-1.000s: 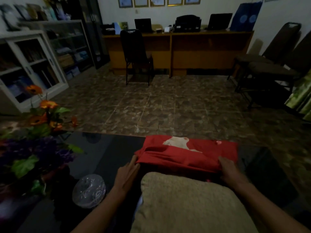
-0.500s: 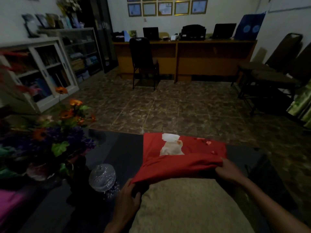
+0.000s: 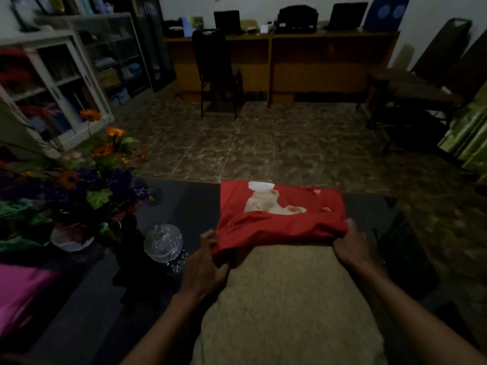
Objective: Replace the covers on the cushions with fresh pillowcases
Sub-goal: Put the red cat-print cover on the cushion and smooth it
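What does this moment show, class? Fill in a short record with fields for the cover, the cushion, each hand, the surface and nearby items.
cover: red pillowcase with a pale animal print, its open edge over the cushion's far end
cushion: beige cushion, mostly uncovered
left hand: left hand grips the cover's left corner
right hand: right hand grips the cover's right corner
surface: dark table
nearby: flower arrangement; clear glass jar left of the cushion

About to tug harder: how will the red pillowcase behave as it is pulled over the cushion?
The red pillowcase looks floppy: it bunches where the left hand and right hand pinch it. It may drag on the cushion, whose surface looks nubby.
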Demonstrator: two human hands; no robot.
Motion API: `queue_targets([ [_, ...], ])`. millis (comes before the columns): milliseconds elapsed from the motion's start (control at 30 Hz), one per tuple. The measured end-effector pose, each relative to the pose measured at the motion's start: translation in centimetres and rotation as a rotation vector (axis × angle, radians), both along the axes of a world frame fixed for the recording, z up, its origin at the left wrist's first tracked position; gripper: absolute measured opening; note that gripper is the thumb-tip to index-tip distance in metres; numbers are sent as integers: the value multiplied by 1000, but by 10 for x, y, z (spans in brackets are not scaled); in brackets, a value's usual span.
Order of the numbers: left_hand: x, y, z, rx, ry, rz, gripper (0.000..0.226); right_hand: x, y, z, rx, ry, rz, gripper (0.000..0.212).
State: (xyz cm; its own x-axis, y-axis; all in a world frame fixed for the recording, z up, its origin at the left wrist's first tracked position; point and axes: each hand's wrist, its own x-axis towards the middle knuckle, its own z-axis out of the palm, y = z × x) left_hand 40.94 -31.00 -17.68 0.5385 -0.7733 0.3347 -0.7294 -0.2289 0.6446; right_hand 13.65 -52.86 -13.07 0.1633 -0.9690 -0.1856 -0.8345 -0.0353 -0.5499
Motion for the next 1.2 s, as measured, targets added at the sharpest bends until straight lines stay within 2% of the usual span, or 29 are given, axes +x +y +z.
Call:
queue_targets([
  [67, 7, -20, 16, 209, -36, 15, 69, 4, 1, -3, -2, -45, -5, 61],
  [133, 12, -41, 31, 352, -24, 7, 60, 4, 1, -4, -13, -24, 51, 63],
  [167, 12, -50, 39, 364, 2, 16, 53, 2, -1, -6, -21, -4, 70, 59],
  [267, 7, -65, 57, 118, 301, 97, 33, -4, -2, -6, -33, -33, 39, 40],
  [333, -7, -61, 64, -130, 488, 88, 33, -6, -1, -8, -65, -84, -8, 28],
  [367, -16, -54, 63, -242, 508, 67, 34, -7, -1, -10, -85, -103, -30, 25],
  [400, -24, -43, 58, -308, 498, 44, 33, -8, 0, -12, -107, -120, -45, 23],
  [467, -30, -20, 39, -302, 473, 12, 34, -11, 1, -15, -135, -156, -62, 16],
  [600, -8, 2, -2, -38, 354, -32, 43, -15, -1, -19, -120, -139, -27, 9],
  [667, -1, 1, 1, 39, 329, -97, 51, -14, 0, -19, -138, -136, -12, 11],
  [733, 6, -7, 12, 209, 275, -158, 70, -13, 0, -23, -161, -162, -1, 11],
  [800, 10, -19, 25, 420, 109, -195, 84, -12, 1, -25, -158, -178, 32, 17],
  [833, 9, -25, 31, 478, 30, -186, 83, -11, 1, -26, -159, -174, 43, 19],
  [867, 8, -32, 36, 470, -25, -153, 75, -10, 1, -27, -162, -167, 48, 20],
  [933, 2, -40, 48, 328, 2, -46, 47, -8, 2, -24, -150, -149, 37, 21],
  [1033, -3, -55, 69, 118, 260, 65, 11, -4, 1, -16, -134, -47, 49, 20],
  [1100, -3, -65, 84, 42, 317, 69, 11, -1, -9, -11, -102, 17, 69, 24],
  [1200, 0, -76, 100, 71, 286, 60, 28, -1, -30, -5, -38, 76, 78, 51],
])
